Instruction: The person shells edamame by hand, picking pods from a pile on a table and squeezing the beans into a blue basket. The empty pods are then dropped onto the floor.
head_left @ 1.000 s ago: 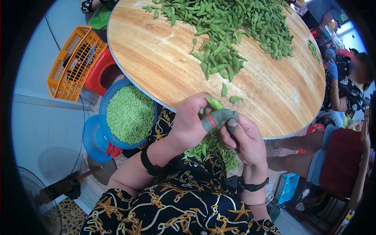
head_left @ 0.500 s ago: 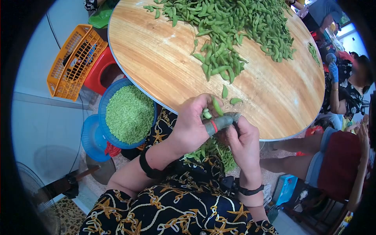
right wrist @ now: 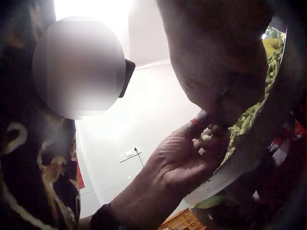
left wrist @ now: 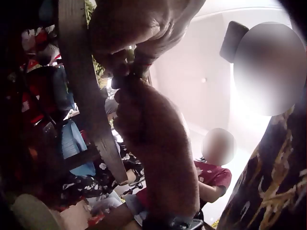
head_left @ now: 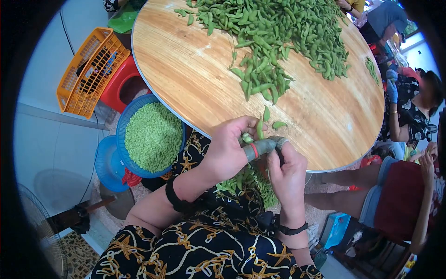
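Curled fingers of my left hand (head_left: 228, 146) hold a green soybean pod (head_left: 259, 129) standing nearly upright, with pale shelled beans (head_left: 247, 138) tucked in beside it. A dark grey-green cover with a red band (head_left: 254, 149) wraps the left thumb. My right hand (head_left: 289, 169) meets that thumb tip, its thumb and forefinger pinching together at the pod's lower end; their grip is mostly hidden. In the right wrist view, pale beans (right wrist: 205, 135) show within the left hand. Two loose pods, one of them a short pod (head_left: 279, 125), lie on the table just beyond.
A large heap of pods (head_left: 274, 37) covers the far part of the round wooden table (head_left: 186, 69). Left of it, a blue basket (head_left: 121, 128) holds shelled beans, near a red stool (head_left: 111, 93) and an orange crate (head_left: 88, 74). More greens (head_left: 241, 181) lie below my hands. People are at right.
The pod in my left hand has tilted upright, and pale beans have come into sight beside it. My right hand has shifted slightly left and down, staying against the left thumb.
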Available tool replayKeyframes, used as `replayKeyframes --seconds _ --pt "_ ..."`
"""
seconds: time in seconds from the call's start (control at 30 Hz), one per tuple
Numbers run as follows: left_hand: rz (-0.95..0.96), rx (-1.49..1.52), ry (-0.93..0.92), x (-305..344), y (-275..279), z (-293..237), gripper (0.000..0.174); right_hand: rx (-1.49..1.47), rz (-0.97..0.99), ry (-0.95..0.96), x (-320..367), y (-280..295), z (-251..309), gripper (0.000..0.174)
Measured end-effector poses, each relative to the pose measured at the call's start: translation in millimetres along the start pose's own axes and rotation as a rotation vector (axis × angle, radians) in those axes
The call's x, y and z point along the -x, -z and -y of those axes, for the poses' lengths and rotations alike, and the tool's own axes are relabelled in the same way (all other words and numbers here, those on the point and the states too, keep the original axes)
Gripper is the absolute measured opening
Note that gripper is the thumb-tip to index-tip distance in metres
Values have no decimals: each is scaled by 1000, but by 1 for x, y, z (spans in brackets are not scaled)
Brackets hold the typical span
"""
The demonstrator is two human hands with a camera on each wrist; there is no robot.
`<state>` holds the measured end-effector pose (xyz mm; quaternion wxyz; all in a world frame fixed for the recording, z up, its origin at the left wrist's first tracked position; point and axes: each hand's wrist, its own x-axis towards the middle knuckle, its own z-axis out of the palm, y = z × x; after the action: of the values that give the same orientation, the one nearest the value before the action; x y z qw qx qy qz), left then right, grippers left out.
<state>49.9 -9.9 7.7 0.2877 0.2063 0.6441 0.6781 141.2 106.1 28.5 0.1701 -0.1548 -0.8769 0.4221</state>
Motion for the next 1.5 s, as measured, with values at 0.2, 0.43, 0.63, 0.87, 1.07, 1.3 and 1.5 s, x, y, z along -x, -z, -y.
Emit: replayKeyframes --seconds 0.2,0.43,0.63,0.87,1.07,1.3,1.5 --pt "121 90 46 -3 8 -5 40 -697 268 -455 -6 14 -14 9" --pt "253 -239 -99 -8 21 -6 52 235 72 206 -13 21 5 28" --pt "573 188 76 -10 36 -36 57 234 243 358 -15 32 0 20" --pt "190 586 189 -14 24 -26 30 -452 -2 -202 -5 17 -2 15" --pt "245 515 142 -3 6 -5 19 -449 195 -124 4 11 -1 8" --pt "10 25 -86 5 1 -10 15 -933 431 -298 8 10 -11 18" --pt "53 -40 -132 15 -1 -6 11 -998 385 -333 13 6 -1 19"
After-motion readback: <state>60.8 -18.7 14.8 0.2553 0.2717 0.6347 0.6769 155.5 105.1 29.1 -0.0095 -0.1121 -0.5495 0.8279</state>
